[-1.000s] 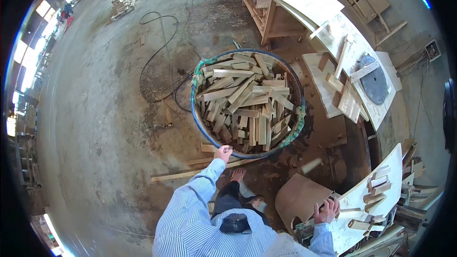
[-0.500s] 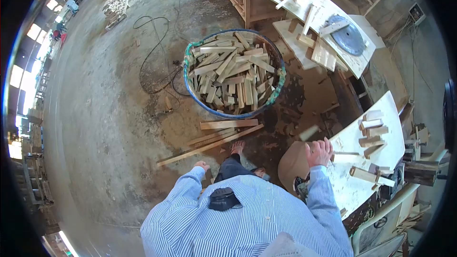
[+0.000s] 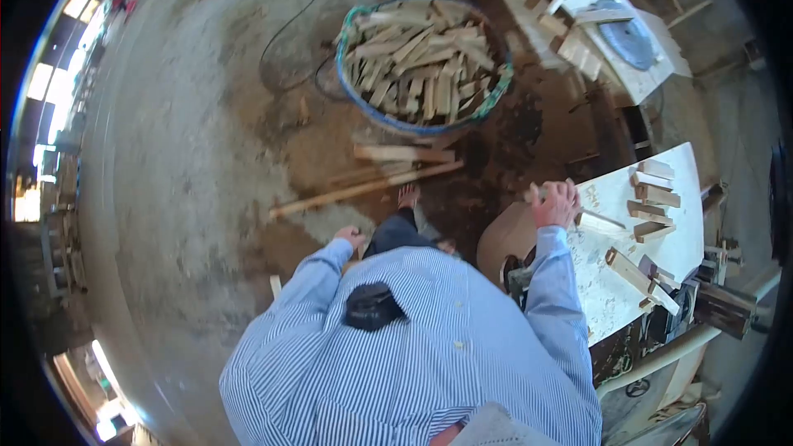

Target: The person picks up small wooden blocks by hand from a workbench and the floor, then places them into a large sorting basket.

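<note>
Gripping a wood offcut (image 3: 538,193), right hand (image 3: 555,204), no legible writing

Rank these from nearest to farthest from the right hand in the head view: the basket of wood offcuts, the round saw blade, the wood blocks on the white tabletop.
1. wood blocks, beside the right hand
2. basket of wood offcuts, ahead on the floor
3. round saw blade, far bench; close to the basket's distance

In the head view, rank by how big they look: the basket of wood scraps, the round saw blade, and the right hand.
1. Basket, clearly largest.
2. Saw blade.
3. Right hand, close to the blade in apparent size; it is nearer the camera, so this order is unsure.
</note>
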`<state>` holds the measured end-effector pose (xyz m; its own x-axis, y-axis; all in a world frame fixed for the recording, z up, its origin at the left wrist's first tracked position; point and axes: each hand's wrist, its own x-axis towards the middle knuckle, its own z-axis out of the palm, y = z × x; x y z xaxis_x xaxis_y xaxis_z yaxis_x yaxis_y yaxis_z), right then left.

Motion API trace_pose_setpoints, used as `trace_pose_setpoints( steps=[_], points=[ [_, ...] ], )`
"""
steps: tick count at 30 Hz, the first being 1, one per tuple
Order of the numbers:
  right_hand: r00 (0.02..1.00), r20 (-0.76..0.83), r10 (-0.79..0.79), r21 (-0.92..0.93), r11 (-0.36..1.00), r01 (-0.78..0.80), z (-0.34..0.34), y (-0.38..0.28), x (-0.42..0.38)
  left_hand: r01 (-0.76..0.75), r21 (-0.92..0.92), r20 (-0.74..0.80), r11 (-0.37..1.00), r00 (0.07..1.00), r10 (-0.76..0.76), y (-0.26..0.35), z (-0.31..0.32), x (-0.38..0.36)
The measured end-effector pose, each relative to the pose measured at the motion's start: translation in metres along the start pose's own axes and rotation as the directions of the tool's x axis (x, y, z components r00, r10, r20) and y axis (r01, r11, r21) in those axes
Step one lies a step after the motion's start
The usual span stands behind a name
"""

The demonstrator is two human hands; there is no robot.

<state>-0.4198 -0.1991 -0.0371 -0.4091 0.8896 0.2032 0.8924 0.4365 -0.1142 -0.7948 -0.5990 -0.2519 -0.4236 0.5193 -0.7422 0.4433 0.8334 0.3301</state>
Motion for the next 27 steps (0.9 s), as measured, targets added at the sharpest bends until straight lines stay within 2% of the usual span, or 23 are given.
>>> trace_pose_setpoints(
  steps=[2, 4, 8, 12, 14, 17, 20, 21, 23, 25, 26, 27],
  points=[
    [1.000, -0.019, -0.012, -0.027, 1.000, 0.011, 0.003, 0.000, -0.001, -0.015, -0.035, -0.076, 0.999, 0.997, 0.013, -0.025, 0.018, -0.001],
    [0.999, 0.039, -0.011, -0.055, 0.998, 0.013, 0.003, -0.001, -0.002, 0.020, -0.097, -0.067, 0.995, 0.997, -0.027, -0.030, 0.024, -0.007],
    [0.994, 0.102, 0.048, -0.130, 0.991, -0.034, 0.009, -0.003, 0.002, 0.053, -0.066, 0.001, 0.996, 0.999, -0.053, -0.032, 0.020, -0.008],
    [0.990, 0.130, 0.049, -0.200, 0.980, -0.022, 0.011, -0.005, 0.003, 0.049, -0.051, 0.068, 0.997, 0.997, -0.046, -0.046, 0.025, 0.014],
    [0.997, 0.074, 0.007, -0.206, 0.979, 0.008, 0.017, -0.004, 0.003, 0.060, -0.056, 0.050, 0.997, 0.997, -0.058, -0.058, 0.027, 0.021],
    [0.988, 0.156, -0.005, -0.261, 0.964, 0.046, 0.021, 0.005, 0.001, 0.077, -0.205, 0.036, 0.976, 0.997, -0.071, -0.064, 0.020, 0.026],
    [0.960, 0.279, 0.013, -0.301, 0.951, 0.075, 0.021, 0.007, 0.006, 0.107, -0.186, 0.100, 0.977, 0.991, -0.089, -0.069, 0.005, 0.042],
    [0.958, 0.286, 0.002, -0.331, 0.939, 0.097, 0.020, 0.004, 0.006, 0.157, -0.209, 0.104, 0.965, 0.985, -0.138, -0.060, -0.012, 0.035],
    [0.953, 0.300, -0.028, -0.369, 0.918, 0.143, 0.013, -0.002, 0.005, 0.175, -0.289, 0.078, 0.941, 0.984, -0.159, -0.076, 0.000, 0.051],
    [0.958, 0.265, 0.106, -0.304, 0.952, -0.021, 0.008, -0.009, 0.005, 0.187, -0.366, 0.045, 0.912, 0.982, -0.184, -0.086, 0.002, 0.062],
    [0.949, 0.245, 0.201, -0.377, 0.921, -0.098, 0.009, -0.012, 0.003, 0.197, -0.379, 0.050, 0.904, 0.980, -0.192, -0.086, -0.001, 0.064],
    [0.934, 0.237, 0.268, -0.372, 0.913, -0.168, 0.012, -0.013, 0.001, 0.206, -0.391, 0.058, 0.897, 0.978, -0.199, -0.086, -0.003, 0.066]
  ],
)
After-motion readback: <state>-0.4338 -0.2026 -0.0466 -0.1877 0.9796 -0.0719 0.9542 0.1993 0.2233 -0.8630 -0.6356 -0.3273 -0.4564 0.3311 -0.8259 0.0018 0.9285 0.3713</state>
